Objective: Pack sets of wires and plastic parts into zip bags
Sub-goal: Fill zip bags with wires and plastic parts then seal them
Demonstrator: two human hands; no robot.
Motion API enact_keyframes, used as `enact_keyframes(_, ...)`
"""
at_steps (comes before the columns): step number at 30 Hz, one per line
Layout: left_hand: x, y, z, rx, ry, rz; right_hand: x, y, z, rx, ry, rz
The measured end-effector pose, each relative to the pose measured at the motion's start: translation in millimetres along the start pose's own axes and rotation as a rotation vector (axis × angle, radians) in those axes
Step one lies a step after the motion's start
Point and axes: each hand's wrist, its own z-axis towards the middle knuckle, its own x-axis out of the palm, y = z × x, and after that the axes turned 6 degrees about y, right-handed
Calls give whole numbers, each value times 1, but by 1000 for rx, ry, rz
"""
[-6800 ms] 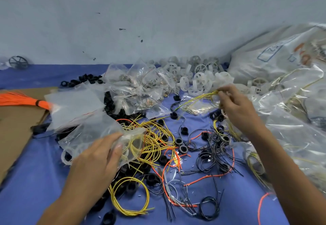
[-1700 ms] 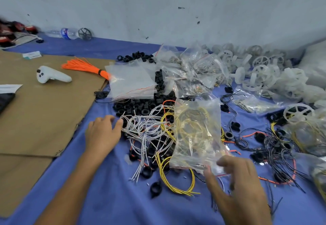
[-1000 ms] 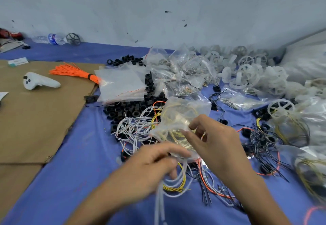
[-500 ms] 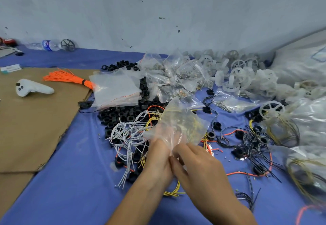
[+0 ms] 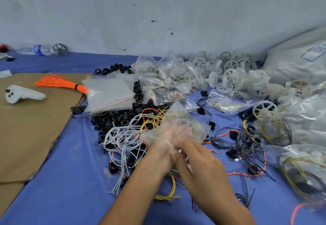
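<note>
Lying nearest on the blue sheet (image 5: 61, 180): yellow wire loop (image 5: 172, 187), partly hidden under the forearms. Pinching the mouth of the zip bag (image 5: 185, 117) with the right hand (image 5: 199, 163), probably keeping it spread so wires go in without snagging. Reaching into the bag with the left hand (image 5: 165, 152), showing its fingers only as a blur through the plastic; can't tell whether gripping anything or lying flat. Holding the bag raised over the middle of the pile, carrying a faint yellow wire inside. Judging as mid-filling, not yet zipped. Sprawling just left of the bag: white wires (image 5: 123, 136), touching the black rings (image 5: 112, 119) behind them. Tangling to the right: black wires (image 5: 247, 142) mixed with orange strands, leaving little free room that side. Offering open sheet only at near left, ending at the cardboard (image 5: 26, 127) edge. Sitting further back: empty bags (image 5: 109, 92) stacked within reach, orange bundle (image 5: 58, 83) and white controller (image 5: 21, 95) on the cardboard. Crowding toward the wall: filled bags (image 5: 169, 80), white wheels (image 5: 232, 78), big sack (image 5: 299, 62) closing off the far right. Lying far left by the wall: water bottle (image 5: 40, 49)
</note>
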Motion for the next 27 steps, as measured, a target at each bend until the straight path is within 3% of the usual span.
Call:
enact_keyframes(4, -21, 25, -46, 175, 74, 133, 0, -8, -4, 31, -58, 71)
enact_keyframes(6, -37, 35, -71, 448, -16, 577, 0, -9, -6, 22, -97, 81)
enact_keyframes(9, -65, 28, -84, 947, -303, 1395, 0, -8, -7, -4, -114, 102)
enact_keyframes(12, -71, 17, -78, 954, -440, 1656, 3, -6, -7, -44, -116, 146)
enact_keyframes(15, -65, -5, -60, 931, -399, 1714, -7, -6, 0, -78, -155, 140)
enact_keyframes(18, -42, -50, -41, 892, -363, 1622, -42, -13, 37, -67, -278, 120)
enact_keyframes(22, 3, -127, -12, 820, -305, 1537, -107, -26, 132, 79, -246, -64)
enact_keyframes(25, 25, -170, -6, 944, -420, 1467, -142, -19, 186, 80, -319, -63)
enact_keyframes(27, 21, -173, -17, 1062, -423, 1452, -143, -13, 193, -21, -348, 77)
